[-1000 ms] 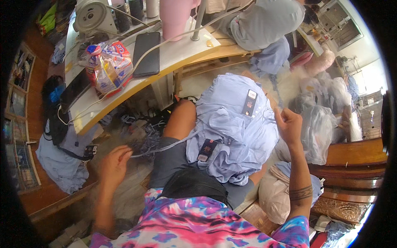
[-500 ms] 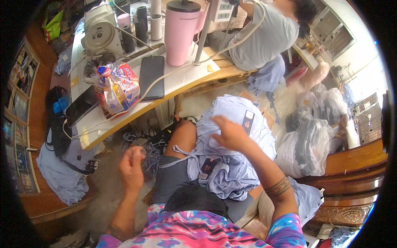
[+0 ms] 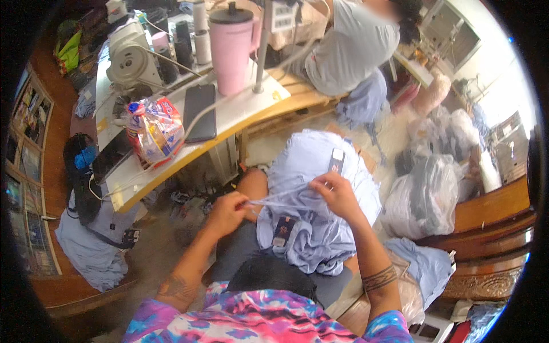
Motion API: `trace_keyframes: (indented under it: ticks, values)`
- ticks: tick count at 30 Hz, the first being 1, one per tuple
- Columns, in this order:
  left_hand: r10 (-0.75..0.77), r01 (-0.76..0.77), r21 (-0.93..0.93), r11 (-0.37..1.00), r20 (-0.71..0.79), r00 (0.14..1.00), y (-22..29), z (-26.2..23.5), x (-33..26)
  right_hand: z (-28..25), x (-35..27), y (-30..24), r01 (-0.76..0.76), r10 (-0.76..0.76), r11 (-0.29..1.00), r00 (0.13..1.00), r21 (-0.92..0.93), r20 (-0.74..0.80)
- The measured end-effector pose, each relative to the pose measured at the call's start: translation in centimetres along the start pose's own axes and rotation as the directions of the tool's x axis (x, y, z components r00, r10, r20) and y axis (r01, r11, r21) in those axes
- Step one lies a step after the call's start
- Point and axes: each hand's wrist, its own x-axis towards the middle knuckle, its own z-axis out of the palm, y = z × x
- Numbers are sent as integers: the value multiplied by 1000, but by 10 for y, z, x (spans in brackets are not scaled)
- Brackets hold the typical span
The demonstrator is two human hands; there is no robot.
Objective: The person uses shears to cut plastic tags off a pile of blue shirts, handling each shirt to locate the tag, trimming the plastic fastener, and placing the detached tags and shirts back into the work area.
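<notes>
A pile of light blue garments (image 3: 306, 154) lies across my lap. One dark hang tag (image 3: 282, 231) shows near its lower left, and a second tag (image 3: 336, 162) lies on the upper part. My left hand (image 3: 227, 214) pinches a thin light blue fabric tie (image 3: 271, 201) beside the pile's left edge. Over the middle of the pile, my right hand (image 3: 337, 196) has thumb and fingers together on the same tie, which is stretched between both hands. The tie's ends are too blurred to make out.
A white-topped table (image 3: 231, 108) holds a pink tumbler (image 3: 230, 54), a phone (image 3: 200, 112), a plastic bread bag (image 3: 153, 131) and thread cones. Another person (image 3: 357, 48) sits beyond it. Filled plastic bags (image 3: 420, 197) stand at right; more blue garments (image 3: 94, 251) hang at left.
My left hand has moved right to the pile and taken the tie. My right hand has shifted right and lower, its fingers closing. The tie is now drawn out between them.
</notes>
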Motion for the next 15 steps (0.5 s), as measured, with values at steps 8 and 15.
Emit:
trace_keyframes:
  ticks: [8,15]
  values:
    - [-325,301,-183,936,-120,938,8,-89,-57,10,-43,-20,-144,302,686,948,713,-98]
    - [-98,110,37,993,-245,965,58,-63,-48,7,-44,-23,-162,288,645,957,747,-40]
